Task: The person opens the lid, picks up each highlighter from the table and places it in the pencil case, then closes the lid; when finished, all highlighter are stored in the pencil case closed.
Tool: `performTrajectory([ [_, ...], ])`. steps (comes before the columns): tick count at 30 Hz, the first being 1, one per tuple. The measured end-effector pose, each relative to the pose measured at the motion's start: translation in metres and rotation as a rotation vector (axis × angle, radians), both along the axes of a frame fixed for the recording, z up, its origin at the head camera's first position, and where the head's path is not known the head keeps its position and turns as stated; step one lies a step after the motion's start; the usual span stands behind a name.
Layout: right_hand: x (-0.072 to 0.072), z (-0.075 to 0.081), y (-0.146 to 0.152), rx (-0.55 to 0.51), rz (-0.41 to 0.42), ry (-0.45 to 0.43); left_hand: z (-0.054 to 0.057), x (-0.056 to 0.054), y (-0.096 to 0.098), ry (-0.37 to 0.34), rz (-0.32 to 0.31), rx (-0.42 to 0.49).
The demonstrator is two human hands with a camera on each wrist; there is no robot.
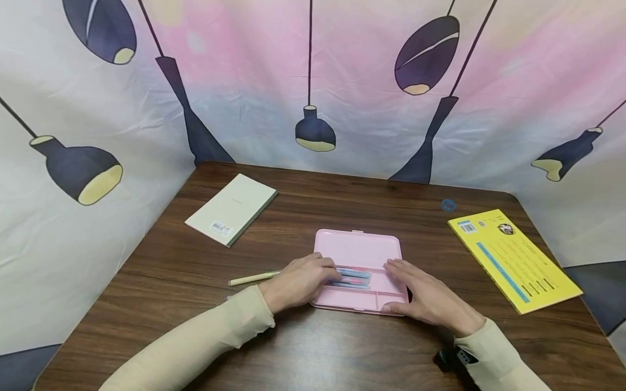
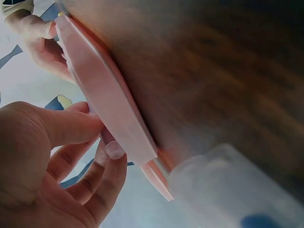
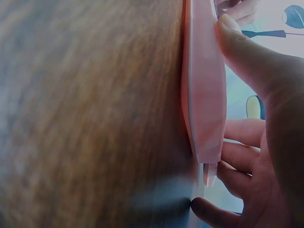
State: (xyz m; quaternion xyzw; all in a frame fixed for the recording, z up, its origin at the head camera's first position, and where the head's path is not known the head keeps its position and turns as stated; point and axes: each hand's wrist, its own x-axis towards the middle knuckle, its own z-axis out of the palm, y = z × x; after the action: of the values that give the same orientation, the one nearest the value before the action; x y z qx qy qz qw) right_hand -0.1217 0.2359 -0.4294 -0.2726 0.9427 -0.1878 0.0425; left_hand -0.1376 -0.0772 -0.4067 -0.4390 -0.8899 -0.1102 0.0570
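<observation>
In the head view an opened pink pencil case (image 1: pixel 352 247) lies on the table, its lid folded back. Blue and pink pens (image 1: pixel 359 275) lie side by side in its long compartment. My left hand (image 1: pixel 300 279) reaches over the case's left end and pinches the pens' near ends, partly hidden by its fingers. A clear rounded tip (image 2: pixel 114 150) shows between thumb and fingers in the left wrist view. With fingers extended, my right hand (image 1: pixel 432 296) rests on the case's right end, thumb at the front rim. A pale yellow pen (image 1: pixel 251 278) lies beside the left hand.
A cream notebook (image 1: pixel 235 206) lies at the back left, a yellow book (image 1: pixel 513 260) at the right. Near the back edge is a blue ring (image 1: pixel 448 205). A blurred translucent object (image 2: pixel 232 190) shows close to the left wrist camera. Printed cloth walls surround the table.
</observation>
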Motion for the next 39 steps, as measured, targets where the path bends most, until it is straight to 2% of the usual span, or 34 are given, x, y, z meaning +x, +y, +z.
performTrajectory([
  [19,0.001,-0.001,-0.001,-0.004,-0.002,0.002,0.0,0.002,0.001,0.005,-0.005,-0.004],
  [26,0.002,-0.001,-0.001,-0.007,-0.007,0.009,0.004,0.004,-0.003,-0.014,0.018,0.041],
  [32,0.002,0.0,-0.001,-0.011,-0.01,0.014,0.017,0.008,-0.019,-0.023,0.064,0.099],
  [35,0.001,0.0,0.0,-0.015,-0.003,0.017,0.023,0.013,-0.034,-0.014,0.111,0.124],
  [39,0.001,-0.001,0.0,-0.016,0.002,0.007,0.025,0.023,-0.059,-0.013,0.176,0.14],
])
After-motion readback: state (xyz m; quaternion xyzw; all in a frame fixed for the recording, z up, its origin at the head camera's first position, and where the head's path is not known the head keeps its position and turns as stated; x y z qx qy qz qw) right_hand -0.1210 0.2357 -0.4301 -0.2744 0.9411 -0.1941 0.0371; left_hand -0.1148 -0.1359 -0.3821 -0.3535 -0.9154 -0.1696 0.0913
